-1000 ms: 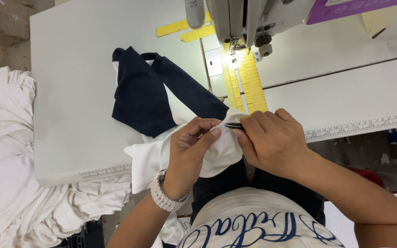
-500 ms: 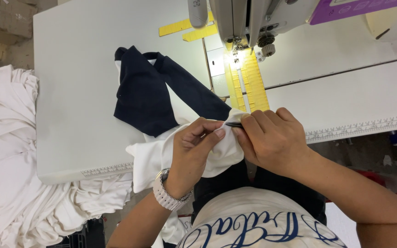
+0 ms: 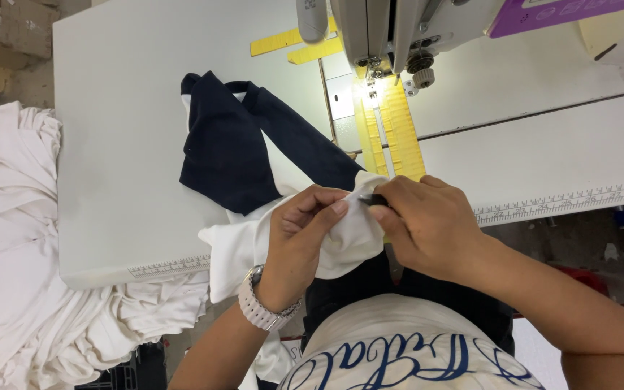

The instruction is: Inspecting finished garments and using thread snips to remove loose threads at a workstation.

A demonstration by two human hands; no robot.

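White fabric point(image 3: 344, 238) is pinched at the counter's point(image 3: 131, 144) near edge, just below the yellow tape strips point(image 3: 391, 130). Left hand point(image 3: 301, 242): fingers clamped together on the cloth fold. Right hand point(image 3: 427, 227): fingers closed on a small dark tool point(image 3: 373, 199), tip pressed to the fabric's top edge. Navy piece point(image 3: 232, 144) is spread left of the strips, attached to the white. Sewing machine point(image 3: 391, 32) sits above the strips. Bare counter is seen far left; white pile point(image 3: 16, 245) hangs off that edge.
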